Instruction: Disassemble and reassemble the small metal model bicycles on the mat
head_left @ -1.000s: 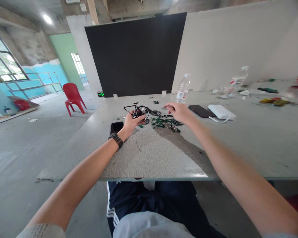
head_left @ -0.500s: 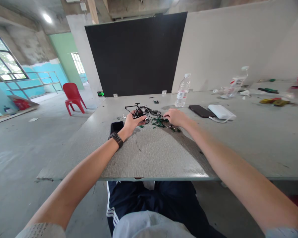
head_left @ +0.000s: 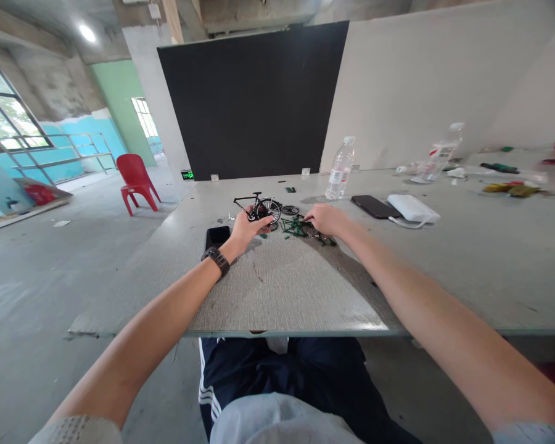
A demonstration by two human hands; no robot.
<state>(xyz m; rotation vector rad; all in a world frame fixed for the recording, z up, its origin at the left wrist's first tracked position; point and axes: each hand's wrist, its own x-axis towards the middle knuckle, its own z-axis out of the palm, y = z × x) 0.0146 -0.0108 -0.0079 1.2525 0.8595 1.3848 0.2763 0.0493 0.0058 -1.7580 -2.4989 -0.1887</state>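
A small black model bicycle (head_left: 269,211) with one spoked wheel showing is gripped in my left hand (head_left: 248,227), thumb against the wheel's lower side. My left wrist wears a dark watch. Over a pile of green and dark model parts (head_left: 297,227), my right hand (head_left: 326,218) reaches in with fingers bent together at the pile's right side. Whether a part sits between those fingertips is too small to tell. Behind the pile lies a loose black wheel (head_left: 290,210). Part of another wheel shows under my left hand.
Left of my left hand lies a black box-like object (head_left: 217,235). A water bottle (head_left: 340,169) stands behind my right hand. Further right are a dark phone (head_left: 371,206), a white power bank (head_left: 413,209) with a cable, and another bottle (head_left: 439,154). A black panel (head_left: 254,102) rises behind the table.
My right hand has shifted very slightly at the parts pile. My left hand keeps the model bicycle in nearly the same place.
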